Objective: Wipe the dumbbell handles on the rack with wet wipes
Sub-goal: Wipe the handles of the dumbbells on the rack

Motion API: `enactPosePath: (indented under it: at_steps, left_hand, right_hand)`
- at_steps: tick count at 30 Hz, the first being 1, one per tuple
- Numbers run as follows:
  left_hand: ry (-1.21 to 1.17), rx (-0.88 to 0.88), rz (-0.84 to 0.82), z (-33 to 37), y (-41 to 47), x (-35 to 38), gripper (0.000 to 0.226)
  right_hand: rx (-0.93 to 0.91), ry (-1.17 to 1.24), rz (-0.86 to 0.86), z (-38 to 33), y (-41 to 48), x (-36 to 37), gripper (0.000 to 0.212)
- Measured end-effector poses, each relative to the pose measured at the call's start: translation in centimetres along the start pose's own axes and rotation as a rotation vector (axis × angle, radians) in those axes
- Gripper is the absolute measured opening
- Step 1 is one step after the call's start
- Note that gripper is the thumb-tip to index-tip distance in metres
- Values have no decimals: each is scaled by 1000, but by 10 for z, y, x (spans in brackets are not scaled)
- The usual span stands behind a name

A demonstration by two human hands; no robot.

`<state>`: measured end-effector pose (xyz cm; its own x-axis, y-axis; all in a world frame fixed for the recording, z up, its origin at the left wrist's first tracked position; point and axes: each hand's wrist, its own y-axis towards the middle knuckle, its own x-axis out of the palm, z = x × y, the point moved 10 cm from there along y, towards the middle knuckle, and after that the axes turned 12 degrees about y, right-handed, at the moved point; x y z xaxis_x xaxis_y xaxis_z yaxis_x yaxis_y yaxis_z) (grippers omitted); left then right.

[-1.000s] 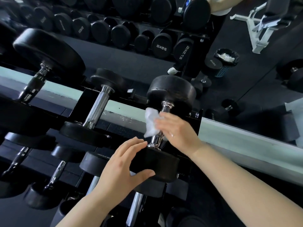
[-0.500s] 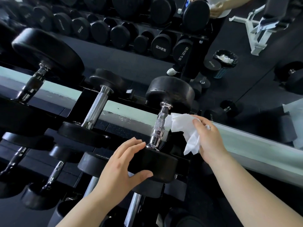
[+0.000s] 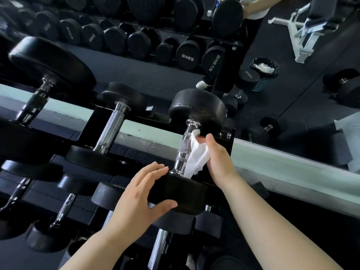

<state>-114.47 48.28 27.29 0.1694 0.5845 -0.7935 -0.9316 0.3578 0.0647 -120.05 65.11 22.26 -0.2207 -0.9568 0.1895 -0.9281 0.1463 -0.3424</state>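
Where the black rack (image 3: 91,121) carries its right-most upper dumbbell (image 3: 196,108), item one is the knurled chrome handle (image 3: 184,147), running tilted from the far rubber head down to the near head (image 3: 187,193). Item two: white wet wipe (image 3: 196,156), crumpled, lying along the right side of that handle and touching it, its lower end hanging to the near head. Right hand (image 3: 220,158): grips the wipe, thumb pointing up beside it, the other fingers tucked behind the cloth and out of sight. Left hand (image 3: 140,197): fingers straight and slightly apart across the top of the near head, thumb laid along its front face. Neighbouring dumbbell (image 3: 111,129) just to the left, untouched. Mirror behind shows a bin (image 3: 265,75) holding white waste.
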Motion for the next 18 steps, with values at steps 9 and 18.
enactPosePath:
  at_steps: [9, 18]
  left_hand:
    - [-15, 8, 1, -2, -1, 1, 58]
    - [-18, -31, -14, -9, -2, 4, 68]
  right_hand:
    - [-209, -297, 45, -20, 4, 6, 16]
    - [-185, -419, -118, -15, -6, 11, 35]
